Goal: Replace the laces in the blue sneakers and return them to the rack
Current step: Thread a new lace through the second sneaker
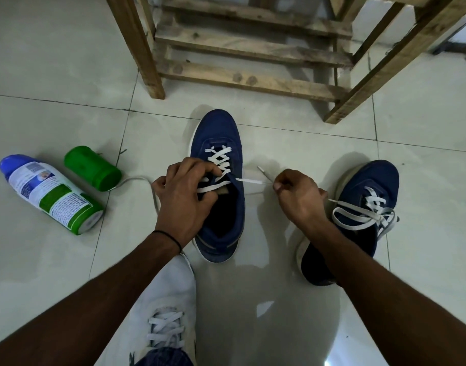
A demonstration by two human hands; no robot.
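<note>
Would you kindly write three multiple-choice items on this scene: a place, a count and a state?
1. Where does the spray can lie? A on a chair; B on the floor; C inside a sneaker.
2. How many blue sneakers show? A one; B two; C three.
3. What is the right hand doing? A pinching the white lace; B lying flat; C holding the can.
Answers: B, it lies beside the green cap; B, one centre, one right; A, fingertips grip the lace.

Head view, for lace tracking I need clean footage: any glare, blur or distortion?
In the head view, glare pools on the glossy pale floor tiles lower right; the legs of the wooden slatted rack splay, wide-angle distortion; the white lace looks faintly smeared beside the right hand.
</note>
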